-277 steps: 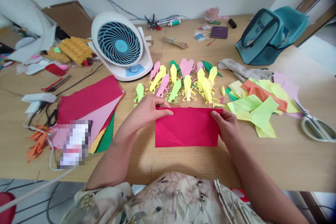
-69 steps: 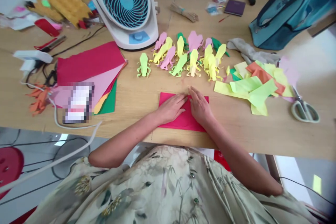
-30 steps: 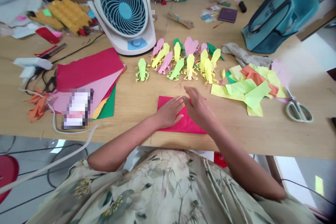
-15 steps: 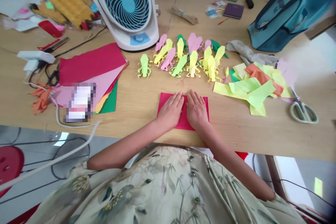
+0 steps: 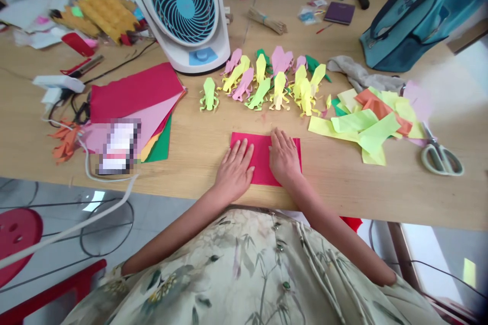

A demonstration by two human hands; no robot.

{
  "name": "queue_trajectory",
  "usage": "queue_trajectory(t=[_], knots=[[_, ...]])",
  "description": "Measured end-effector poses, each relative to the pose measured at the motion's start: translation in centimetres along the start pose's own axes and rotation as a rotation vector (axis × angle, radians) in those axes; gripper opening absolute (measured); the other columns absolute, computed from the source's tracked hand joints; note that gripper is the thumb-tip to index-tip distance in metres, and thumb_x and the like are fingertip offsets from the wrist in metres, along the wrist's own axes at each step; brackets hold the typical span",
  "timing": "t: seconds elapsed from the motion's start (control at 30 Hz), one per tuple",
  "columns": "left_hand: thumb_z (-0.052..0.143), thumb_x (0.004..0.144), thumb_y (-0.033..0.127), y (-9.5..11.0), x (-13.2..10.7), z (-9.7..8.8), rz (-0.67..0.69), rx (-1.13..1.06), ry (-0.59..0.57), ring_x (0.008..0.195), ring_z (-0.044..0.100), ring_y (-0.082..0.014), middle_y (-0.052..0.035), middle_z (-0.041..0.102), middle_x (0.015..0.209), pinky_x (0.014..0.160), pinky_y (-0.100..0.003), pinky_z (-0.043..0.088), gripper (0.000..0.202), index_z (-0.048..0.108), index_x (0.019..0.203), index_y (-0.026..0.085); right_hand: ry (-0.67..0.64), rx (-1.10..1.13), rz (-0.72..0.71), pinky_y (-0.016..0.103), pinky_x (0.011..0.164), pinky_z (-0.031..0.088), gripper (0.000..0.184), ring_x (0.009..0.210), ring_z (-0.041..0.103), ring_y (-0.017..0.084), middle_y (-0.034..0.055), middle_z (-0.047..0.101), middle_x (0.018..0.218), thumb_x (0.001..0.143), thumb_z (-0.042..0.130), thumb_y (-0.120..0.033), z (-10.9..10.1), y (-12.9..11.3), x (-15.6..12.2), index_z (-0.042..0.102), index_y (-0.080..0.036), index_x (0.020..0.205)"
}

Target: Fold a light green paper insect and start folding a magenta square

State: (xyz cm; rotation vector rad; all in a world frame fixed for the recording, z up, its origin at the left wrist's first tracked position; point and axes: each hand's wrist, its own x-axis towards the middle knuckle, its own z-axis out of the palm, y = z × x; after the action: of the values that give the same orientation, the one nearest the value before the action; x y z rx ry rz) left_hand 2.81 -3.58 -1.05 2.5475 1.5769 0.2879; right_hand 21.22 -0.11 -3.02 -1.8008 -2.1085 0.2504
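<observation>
A folded red sheet of paper (image 5: 261, 160) lies flat on the wooden table in front of me. My left hand (image 5: 234, 168) rests on its left edge, palm down with the fingers spread. On the right part of the same sheet lies my right hand (image 5: 284, 156), flat with its fingers stretched out and close together. Beyond the sheet stands a cluster of folded paper figures (image 5: 279, 90) in yellow, green and pink. A single light green paper figure (image 5: 209, 94) sits a little apart at their left.
Coloured paper sheets (image 5: 133, 92) and a phone (image 5: 119, 147) lie to the left. A fan (image 5: 186, 10) stands behind. Paper scraps (image 5: 366, 124) and scissors (image 5: 440, 155) are at the right, with a blue bag (image 5: 404, 30) farther back. A white cable (image 5: 110, 213) hangs over the front edge.
My left hand has slid left across the red paper, away from my right hand, uncovering its middle. My right hand has stayed nearly in place.
</observation>
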Motion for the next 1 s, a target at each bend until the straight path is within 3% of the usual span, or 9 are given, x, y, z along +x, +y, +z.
queue_trajectory(t=[0.13,0.27,0.47,0.6,0.7,0.77,0.83,0.9,1.0], knots=[[0.037,0.099,0.029,-1.6,-1.7,-0.5,-0.05,0.06,-0.019,0.154,0.022,-0.0296,-0.0122,0.021,0.166,0.123,-0.051,0.025,0.062,0.027,0.158,0.013,0.015,0.001,0.009,0.049,0.122,0.025,0.053,0.149,0.032,0.03,0.0194,0.038,0.159,0.1,0.031,-0.02,0.0,-0.1,0.0,0.042,-0.004,0.149],[0.034,0.1,0.03,-1.7,-2.0,-0.8,-0.074,0.137,-0.056,0.154,0.02,-0.0278,-0.0101,0.018,0.167,0.124,-0.051,0.024,0.061,0.027,0.158,0.012,-0.004,-0.021,0.036,0.048,0.122,0.024,0.055,0.15,0.031,0.029,0.0169,0.035,0.161,0.099,0.031,-0.019,-0.5,0.1,-0.2,0.039,-0.006,0.152],[0.034,0.099,0.031,-1.3,-1.8,-0.8,-0.089,0.182,-0.057,0.154,0.022,-0.0277,-0.0097,0.017,0.167,0.123,-0.056,0.024,0.061,0.028,0.157,0.013,-0.042,-0.139,0.039,0.055,0.124,0.012,0.064,0.152,0.026,0.032,0.0135,0.031,0.163,0.101,0.036,-0.042,-1.9,2.6,-2.5,0.033,-0.009,0.156],[0.035,0.099,0.03,-1.3,-1.8,-0.8,-0.097,0.161,-0.067,0.154,0.022,-0.0283,-0.0102,0.018,0.167,0.122,-0.057,0.024,0.061,0.03,0.157,0.013,-0.075,-0.194,0.034,0.057,0.124,0.01,0.064,0.153,0.021,0.031,0.0125,0.027,0.165,0.103,0.031,-0.045,-3.6,3.9,-4.2,0.03,-0.011,0.157],[0.036,0.098,0.03,-1.2,-1.7,-1.2,-0.103,0.144,-0.077,0.153,0.023,-0.0313,-0.0111,0.021,0.166,0.121,-0.061,0.023,0.06,0.033,0.156,0.013,0.008,-0.197,0.042,0.057,0.124,0.01,0.067,0.155,0.015,0.031,0.0173,0.02,0.166,0.104,0.028,-0.045,-4.7,2.2,-4.6,0.025,-0.007,0.158],[0.039,0.097,0.029,-0.9,-1.3,-1.9,-0.109,0.14,-0.082,0.153,0.024,-0.0344,-0.0122,0.025,0.165,0.12,-0.064,0.022,0.059,0.037,0.154,0.013,0.005,-0.169,-0.058,0.053,0.125,0.009,0.069,0.156,0.01,0.03,0.0174,0.017,0.167,0.103,0.03,-0.045,-4.7,0.1,-4.4,0.022,-0.004,0.158],[0.043,0.095,0.028,-0.3,-0.6,-2.8,-0.116,0.143,-0.09,0.152,0.024,-0.0365,-0.0145,0.033,0.162,0.12,-0.066,0.021,0.057,0.045,0.149,0.011,-0.051,-0.128,-0.148,0.049,0.125,0.012,0.066,0.155,0.014,0.028,0.0153,0.019,0.167,0.103,0.031,-0.043,-4.0,-1.8,-4.1,0.026,-0.007,0.158],[0.046,0.094,0.028,0.6,0.4,-3.5,-0.125,0.154,-0.096,0.152,0.025,-0.0368,-0.0187,0.041,0.156,0.121,-0.066,0.019,0.052,0.054,0.141,0.007,-0.089,-0.115,-0.139,0.05,0.125,0.016,0.063,0.154,0.019,0.029,0.0145,0.024,0.165,0.102,0.034,-0.042,-2.9,-2.9,-3.9,0.033,-0.009,0.156],[0.043,0.097,0.029,1.4,1.8,-3.1,-0.082,0.123,-0.09,0.152,0.027,-0.0324,-0.0198,0.041,0.156,0.124,-0.057,0.021,0.05,0.055,0.139,0.005,-0.089,-0.119,-0.107,0.051,0.124,0.016,0.061,0.153,0.022,0.03,0.0145,0.027,0.164,0.101,0.037,-0.039,-1.2,-2.9,-4.0,0.036,-0.009,0.154]])
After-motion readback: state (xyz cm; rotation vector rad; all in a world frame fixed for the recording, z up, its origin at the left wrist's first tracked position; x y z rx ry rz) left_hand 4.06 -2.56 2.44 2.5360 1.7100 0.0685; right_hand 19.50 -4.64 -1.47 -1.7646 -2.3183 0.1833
